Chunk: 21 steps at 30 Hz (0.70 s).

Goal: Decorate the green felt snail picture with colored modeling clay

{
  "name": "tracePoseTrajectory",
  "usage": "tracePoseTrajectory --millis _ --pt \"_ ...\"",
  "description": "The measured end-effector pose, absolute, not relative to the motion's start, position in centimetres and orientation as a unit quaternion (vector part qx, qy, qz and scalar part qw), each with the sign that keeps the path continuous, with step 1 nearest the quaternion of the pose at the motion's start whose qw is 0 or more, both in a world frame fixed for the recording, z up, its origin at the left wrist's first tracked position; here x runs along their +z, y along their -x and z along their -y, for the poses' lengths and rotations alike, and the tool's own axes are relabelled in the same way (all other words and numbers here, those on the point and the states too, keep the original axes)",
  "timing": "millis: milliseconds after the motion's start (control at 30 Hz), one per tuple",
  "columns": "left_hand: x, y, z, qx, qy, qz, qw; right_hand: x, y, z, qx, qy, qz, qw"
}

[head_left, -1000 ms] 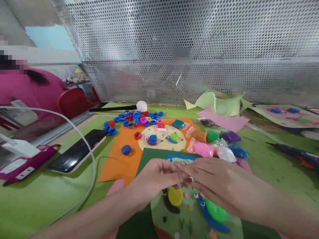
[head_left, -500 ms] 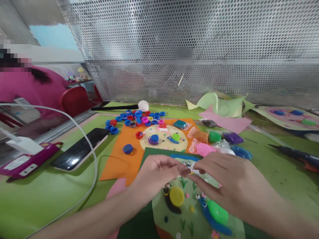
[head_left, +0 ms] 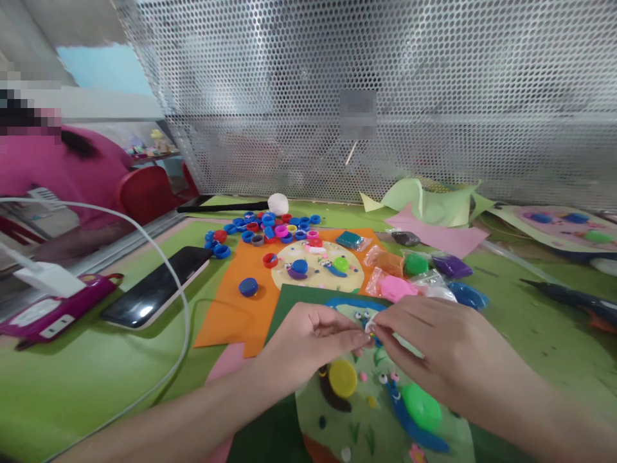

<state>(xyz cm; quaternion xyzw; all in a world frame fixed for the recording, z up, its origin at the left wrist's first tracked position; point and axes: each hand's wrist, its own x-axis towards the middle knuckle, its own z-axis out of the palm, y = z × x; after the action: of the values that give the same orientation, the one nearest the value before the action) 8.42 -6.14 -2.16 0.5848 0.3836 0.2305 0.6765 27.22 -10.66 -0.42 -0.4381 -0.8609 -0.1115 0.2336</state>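
Observation:
Both hands meet over a green craft picture (head_left: 385,444) decorated with clay snails that have bottle-cap shells. My left hand (head_left: 313,341) is closed in a pinch, its fingertips at a small white piece (head_left: 370,323) that looks like clay. From the other side my right hand (head_left: 429,341) pinches the same piece between thumb and fingers. Just below the hands are a brown snail (head_left: 332,399) with a yellow cap (head_left: 342,378) and a blue snail (head_left: 414,427) with a bright green shell (head_left: 421,407). My fingers partly cover another blue figure with googly eyes at the picture's top.
Bottle caps (head_left: 270,225) lie heaped behind an orange sheet (head_left: 226,315). Bagged clay (head_left: 395,287) lies at the right, near a glue gun (head_left: 569,299). A phone (head_left: 159,289), a white cable (head_left: 180,283) and a power strip (head_left: 62,312) occupy the left. A person in pink (head_left: 91,173) sits beyond.
My left fingertips have shifted slightly right and down, closer to my right fingers at the white piece. The left hand now covers the brown snail's eyes.

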Motion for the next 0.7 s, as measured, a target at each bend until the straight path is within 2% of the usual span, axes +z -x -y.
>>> tracePoseTrajectory --millis 367,533,600,700 --pt "-2.3 -8.3 6.1 0.221 -0.602 -0.345 0.685 -0.2 -26.9 10.7 -0.134 0.407 0.875 0.224" --pt "-1.9 -8.3 6.2 0.165 -0.628 -0.353 0.674 -0.4 -27.7 10.7 -0.139 0.388 0.889 0.199" --pt "-1.8 -8.2 6.2 0.165 -0.672 -0.378 0.616 -0.8 -28.5 10.7 -0.147 0.383 0.895 0.175" --pt "-1.7 -8.1 6.1 0.207 -0.764 -0.404 0.458 -1.7 -29.5 10.6 -0.184 0.383 0.892 0.151"
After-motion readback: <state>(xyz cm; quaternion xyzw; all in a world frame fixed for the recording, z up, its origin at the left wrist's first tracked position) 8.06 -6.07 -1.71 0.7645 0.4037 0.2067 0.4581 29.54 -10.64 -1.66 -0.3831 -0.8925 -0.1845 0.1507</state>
